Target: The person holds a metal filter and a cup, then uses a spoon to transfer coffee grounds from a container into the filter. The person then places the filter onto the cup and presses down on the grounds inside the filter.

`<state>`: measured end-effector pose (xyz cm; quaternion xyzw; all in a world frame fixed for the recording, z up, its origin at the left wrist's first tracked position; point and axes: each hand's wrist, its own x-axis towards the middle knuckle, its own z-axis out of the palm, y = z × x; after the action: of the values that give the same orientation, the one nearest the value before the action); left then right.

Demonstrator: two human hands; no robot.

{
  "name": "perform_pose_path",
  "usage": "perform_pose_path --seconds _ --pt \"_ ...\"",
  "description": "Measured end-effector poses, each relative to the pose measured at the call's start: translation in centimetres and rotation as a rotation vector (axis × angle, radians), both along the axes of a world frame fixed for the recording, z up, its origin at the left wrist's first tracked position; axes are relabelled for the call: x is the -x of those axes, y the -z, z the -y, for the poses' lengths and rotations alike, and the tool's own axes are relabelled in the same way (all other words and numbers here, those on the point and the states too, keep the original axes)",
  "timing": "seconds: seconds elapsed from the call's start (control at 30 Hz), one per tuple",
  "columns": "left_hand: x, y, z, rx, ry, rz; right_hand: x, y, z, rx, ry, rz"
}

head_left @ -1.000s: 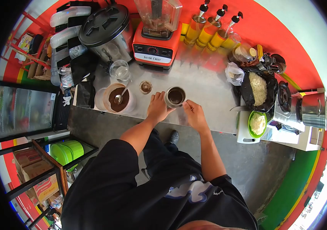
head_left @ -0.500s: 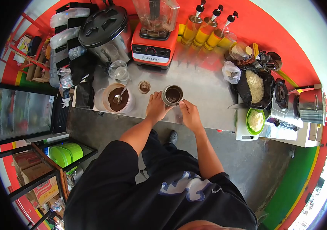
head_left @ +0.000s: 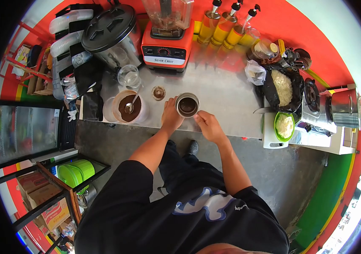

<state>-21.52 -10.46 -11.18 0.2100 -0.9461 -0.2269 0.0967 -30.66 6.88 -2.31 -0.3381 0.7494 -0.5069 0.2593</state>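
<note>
A round metal cup with dark brown contents is held near the front edge of the steel counter. My left hand is closed round the cup's left side. My right hand grips the cup at its lower right, with the thumb and fingertips pinched there; any handle is hidden. To the left, a plastic tub holds dark brown powder, with a metal spoon resting in it. Between tub and cup lies a small round lid-like piece with brown residue.
Behind stands a red blender, with a large black-lidded metal container to its left. Several pump bottles line the wall. At right are a black bag of white shreds, a green bowl and a knife.
The view has shifted slightly, so the blender and bottles sit higher and further left. The cup stays in both hands, now tilted a little differently.
</note>
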Motion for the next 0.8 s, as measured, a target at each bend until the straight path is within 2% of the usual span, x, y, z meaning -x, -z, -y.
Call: perform_pose_path --seconds 0.1,0.2,0.3,0.4,0.47,0.5,0.57,0.67,0.8 --pt "0.0 0.2 -0.1 0.018 -0.012 -0.022 -0.3 -0.2 -0.2 -0.027 -0.027 0.073" --pt "0.0 -0.2 -0.2 -0.042 -0.036 -0.043 -0.5 -0.5 -0.1 -0.025 0.062 -0.007" --pt "0.1 -0.3 -0.2 -0.026 -0.016 0.029 -0.5 -0.5 -0.1 -0.002 -0.014 -0.004" --pt "0.1 -0.1 -0.1 -0.052 -0.022 -0.03 -0.4 0.0 0.0 -0.029 0.114 0.003" --pt "0.3 0.4 0.1 -0.027 -0.003 0.033 -0.1 0.4 -0.4 -0.011 -0.04 0.056" --pt "0.3 -0.1 0.0 -0.026 0.002 0.033 -0.1 0.3 -0.3 -0.01 -0.035 0.056" --pt "0.1 -1.3 -0.4 -0.05 -0.027 -0.05 0.0 0.3 0.1 -0.044 0.193 0.222" --pt "0.1 -1.8 -0.4 -0.074 0.017 -0.065 0.7 0.7 0.3 0.01 0.059 0.225" --pt "0.2 -2.1 -0.4 -0.095 0.004 -0.032 1.1 0.3 1.1 -0.011 0.192 0.246"
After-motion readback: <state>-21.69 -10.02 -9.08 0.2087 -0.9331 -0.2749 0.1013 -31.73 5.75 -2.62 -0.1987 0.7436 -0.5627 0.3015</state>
